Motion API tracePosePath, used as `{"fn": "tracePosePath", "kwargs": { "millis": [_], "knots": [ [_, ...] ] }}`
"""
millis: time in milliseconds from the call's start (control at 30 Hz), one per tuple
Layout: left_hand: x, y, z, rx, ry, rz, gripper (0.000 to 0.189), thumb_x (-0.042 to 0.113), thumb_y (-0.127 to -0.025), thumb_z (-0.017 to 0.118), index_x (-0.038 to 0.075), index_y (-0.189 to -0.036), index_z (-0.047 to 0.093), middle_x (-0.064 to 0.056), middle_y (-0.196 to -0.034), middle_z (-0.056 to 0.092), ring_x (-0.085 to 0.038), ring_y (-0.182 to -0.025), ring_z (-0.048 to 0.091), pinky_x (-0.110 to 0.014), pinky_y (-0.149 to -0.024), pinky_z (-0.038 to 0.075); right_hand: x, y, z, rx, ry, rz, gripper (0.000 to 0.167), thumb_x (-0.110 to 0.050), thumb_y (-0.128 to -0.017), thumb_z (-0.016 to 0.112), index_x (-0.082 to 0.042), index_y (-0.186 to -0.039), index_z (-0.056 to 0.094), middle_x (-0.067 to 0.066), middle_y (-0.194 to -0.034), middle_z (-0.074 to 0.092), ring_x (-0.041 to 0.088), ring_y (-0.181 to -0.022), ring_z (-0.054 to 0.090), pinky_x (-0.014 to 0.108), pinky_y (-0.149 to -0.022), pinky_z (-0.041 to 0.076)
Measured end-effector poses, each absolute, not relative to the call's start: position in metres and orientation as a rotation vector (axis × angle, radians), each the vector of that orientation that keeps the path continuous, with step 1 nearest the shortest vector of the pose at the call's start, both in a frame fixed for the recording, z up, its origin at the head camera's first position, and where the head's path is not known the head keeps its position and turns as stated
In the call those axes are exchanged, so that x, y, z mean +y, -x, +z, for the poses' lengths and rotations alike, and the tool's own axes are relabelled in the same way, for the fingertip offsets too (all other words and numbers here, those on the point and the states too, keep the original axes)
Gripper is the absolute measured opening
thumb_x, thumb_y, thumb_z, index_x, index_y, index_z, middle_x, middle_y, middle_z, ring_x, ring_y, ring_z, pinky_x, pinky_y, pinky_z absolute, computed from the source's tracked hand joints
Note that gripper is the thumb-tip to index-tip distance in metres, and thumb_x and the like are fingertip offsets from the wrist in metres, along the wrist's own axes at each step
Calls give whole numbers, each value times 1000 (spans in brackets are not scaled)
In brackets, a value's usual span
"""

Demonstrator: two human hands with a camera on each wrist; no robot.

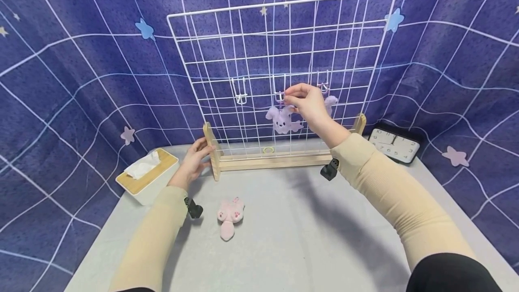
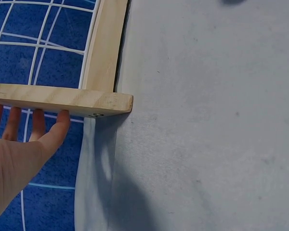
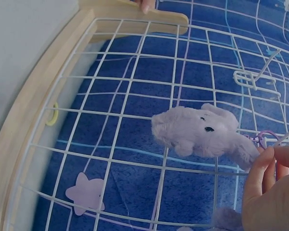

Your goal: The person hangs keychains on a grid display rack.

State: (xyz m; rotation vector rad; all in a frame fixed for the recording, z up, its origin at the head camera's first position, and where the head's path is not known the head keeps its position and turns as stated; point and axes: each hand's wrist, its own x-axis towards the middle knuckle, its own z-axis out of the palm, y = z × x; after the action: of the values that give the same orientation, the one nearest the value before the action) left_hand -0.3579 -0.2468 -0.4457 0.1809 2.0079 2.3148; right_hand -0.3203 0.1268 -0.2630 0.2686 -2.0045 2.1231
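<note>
My right hand (image 1: 310, 106) is raised in front of the white wire grid (image 1: 261, 62). Its thumb and fingertips pinch the purple ring (image 3: 261, 138) of a lilac plush keychain (image 1: 279, 120), right at a white hook (image 1: 279, 97) on the grid. The plush dangles below with its face outward. Partly behind my right wrist hangs another lilac plush (image 1: 330, 102), under the right-hand hook (image 1: 323, 87). At lower left, my left hand (image 1: 192, 161) rests extended fingertips against the outer side of the wooden stand's end piece (image 2: 62, 98).
A pink plush (image 1: 230, 216) lies on the grey tabletop (image 1: 275, 238) in front of the stand. Farther left on the grid is a white hook (image 1: 241, 98). A tissue box (image 1: 163, 162) stands at left, a clock (image 1: 393, 144) at right. A yellow ring (image 1: 268, 150) lies behind the base bar.
</note>
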Motion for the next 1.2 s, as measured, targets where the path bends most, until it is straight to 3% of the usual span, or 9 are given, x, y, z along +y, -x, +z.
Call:
{"fn": "tracePosePath", "kwargs": {
  "millis": [200, 400, 600, 900, 1200],
  "knots": [
    [-244, 357, -441, 1969, -83, 2320, 61, 5, -107, 55, 3, -161, 28, -18, -168, 25, -35, -151, 26, -68, -117, 27, 129, 318, -266, -2036, -285, 2103, 14, 10, -94, 69, 8, -107, 67, 2, -90, 70, 12, -84, 68, 33, -83, 62],
    [-242, 351, -433, 1932, -62, 2321, 64, 2, -105, 56, 1, -161, 26, -19, -169, 22, -36, -152, 24, -69, -117, 25, 132, 315, -271, -2061, -301, 2069, 11, 6, -94, 71, 4, -104, 68, 2, -89, 69, 15, -83, 66, 33, -83, 61],
    [-243, 355, -437, 1940, -47, 2323, 63, 3, -105, 57, 1, -160, 27, -18, -169, 23, -36, -152, 24, -70, -117, 24, 134, 311, -277, -2073, -367, 1994, 10, 1, -94, 73, -1, -103, 70, -3, -85, 69, 10, -80, 61, 25, -73, 56],
    [-244, 359, -442, 1991, -62, 2312, 63, 7, -105, 58, 4, -161, 29, -14, -169, 24, -34, -152, 27, -68, -117, 26, 139, 307, -294, -2080, -515, 1958, 10, -3, -95, 74, -2, -104, 70, -5, -87, 72, 17, -82, 62, 30, -73, 53],
    [-244, 360, -441, 1972, -60, 2322, 59, 6, -106, 57, 5, -159, 31, -15, -168, 25, -33, -151, 27, -68, -117, 26, 138, 300, -315, -2176, -615, 1970, 23, -4, -96, 75, 8, -114, 68, -1, -97, 78, 15, -86, 68, 24, -73, 54]
  ]
}}
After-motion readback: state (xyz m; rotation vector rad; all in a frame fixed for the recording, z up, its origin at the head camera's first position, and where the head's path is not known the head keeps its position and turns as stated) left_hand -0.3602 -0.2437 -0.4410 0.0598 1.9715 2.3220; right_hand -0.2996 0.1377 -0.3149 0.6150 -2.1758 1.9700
